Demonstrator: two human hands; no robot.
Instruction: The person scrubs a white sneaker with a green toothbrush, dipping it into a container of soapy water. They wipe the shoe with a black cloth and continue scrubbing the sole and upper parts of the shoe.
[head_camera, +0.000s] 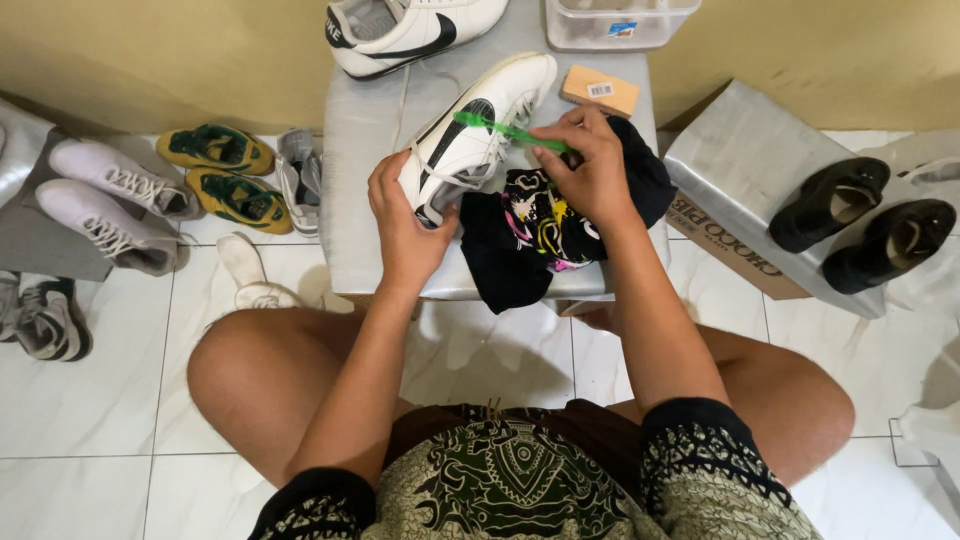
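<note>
- The left hand (402, 222) is closed around the heel end of a white sneaker with a black stripe (478, 135), just left of the centre of the frame, and holds it on the grey table (360, 160).
- The right hand (592, 165) grips a green toothbrush (505, 130) with thumb and fingers; the brush head lies on the side of the sneaker, in the upper middle of the frame.
- Under the right hand there is a black cloth with a coloured print (540, 235), which hangs a little over the front edge of the table.
- The second white sneaker (410, 30) lies at the top edge of the frame, near a clear plastic box (615, 22) and a small tan block (600, 90).
- On the left side, on the tiled floor (90, 400), stand white shoes (105, 200) and a green and yellow pair (225, 170).
- On the right side, a pair of black shoes (860, 225) rests on a box covered with grey sheet (740, 160).
- In the lower part of the frame the bare knees and patterned shorts (520, 480) of the person are visible.
</note>
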